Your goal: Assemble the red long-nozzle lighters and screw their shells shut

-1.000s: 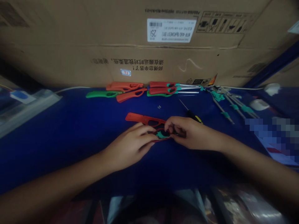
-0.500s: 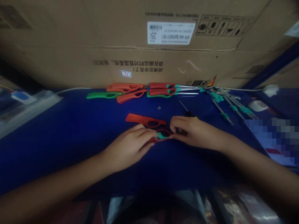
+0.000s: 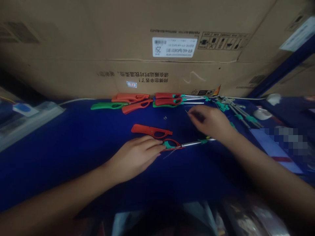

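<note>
My left hand [image 3: 137,155] is closed around the lower end of a red lighter handle shell [image 3: 176,143], partly hidden by its fingers. A green trigger [image 3: 168,145] lies in the shell, and a thin wire [image 3: 171,152] sticks out from it. The metal lighter tube [image 3: 192,143] runs right from the shell, with a green piece [image 3: 204,141] on it. Above it lies a separate red shell half [image 3: 147,129]. My right hand [image 3: 211,121], slightly blurred, is curled around a screwdriver [image 3: 186,111]; only its thin tip and a bit of yellow show.
Several orange lighter handles [image 3: 130,97], a green one [image 3: 108,105] and red lighters [image 3: 167,102] line the back, before a cardboard wall [image 3: 123,39]. Tiny screws [image 3: 165,117] lie on the blue table [image 3: 86,137]. Metal tubes with green pieces [image 3: 238,113] lie at the right.
My right hand has left the front end of the shell and moved up and right to the screwdriver, uncovering the metal tube and wire. My left hand keeps its hold. The view has tilted slightly.
</note>
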Action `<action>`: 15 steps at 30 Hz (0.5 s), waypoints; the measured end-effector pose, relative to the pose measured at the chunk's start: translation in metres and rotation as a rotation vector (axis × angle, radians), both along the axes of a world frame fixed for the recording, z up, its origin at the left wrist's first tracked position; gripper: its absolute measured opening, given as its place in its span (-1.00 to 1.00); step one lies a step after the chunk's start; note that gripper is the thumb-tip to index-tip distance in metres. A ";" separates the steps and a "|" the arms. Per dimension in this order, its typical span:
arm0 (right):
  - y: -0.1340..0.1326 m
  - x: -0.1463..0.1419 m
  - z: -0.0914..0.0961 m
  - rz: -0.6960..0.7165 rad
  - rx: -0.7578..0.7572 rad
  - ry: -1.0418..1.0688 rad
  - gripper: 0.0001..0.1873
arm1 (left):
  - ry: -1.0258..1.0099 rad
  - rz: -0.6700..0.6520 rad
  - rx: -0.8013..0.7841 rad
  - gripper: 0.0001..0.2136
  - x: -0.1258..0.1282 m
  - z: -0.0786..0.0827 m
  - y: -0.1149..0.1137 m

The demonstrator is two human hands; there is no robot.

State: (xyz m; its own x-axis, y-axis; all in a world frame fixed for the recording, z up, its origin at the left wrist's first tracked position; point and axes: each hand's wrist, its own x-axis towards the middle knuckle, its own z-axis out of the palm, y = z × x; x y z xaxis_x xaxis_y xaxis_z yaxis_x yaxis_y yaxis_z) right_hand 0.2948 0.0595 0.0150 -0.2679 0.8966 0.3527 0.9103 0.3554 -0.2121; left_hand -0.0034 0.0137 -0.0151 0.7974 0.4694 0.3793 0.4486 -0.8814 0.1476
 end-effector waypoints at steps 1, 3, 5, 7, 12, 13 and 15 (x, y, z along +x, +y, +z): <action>0.007 0.009 0.001 -0.145 0.037 -0.036 -0.82 | 0.008 -0.002 0.005 -0.71 0.000 0.000 0.000; 0.021 0.030 0.001 -0.353 0.018 -0.127 -0.73 | 0.013 -0.004 0.024 -0.72 0.000 -0.001 0.000; 0.032 0.050 0.000 -0.545 -0.051 -0.197 -0.63 | 0.006 0.004 0.043 -0.74 0.000 -0.001 -0.001; 0.041 0.066 -0.003 -0.650 -0.117 -0.235 -0.55 | -0.008 0.020 0.053 -0.76 -0.001 0.000 -0.001; 0.054 0.088 -0.013 -0.721 -0.190 -0.241 -0.48 | -0.014 0.047 0.050 -0.79 -0.001 0.002 0.000; 0.056 0.090 -0.015 -0.721 -0.190 -0.244 -0.47 | -0.013 0.048 0.045 -0.79 -0.001 0.002 0.000; 0.059 0.093 -0.020 -0.719 -0.177 -0.248 -0.46 | -0.016 0.049 0.035 -0.78 -0.001 0.003 -0.001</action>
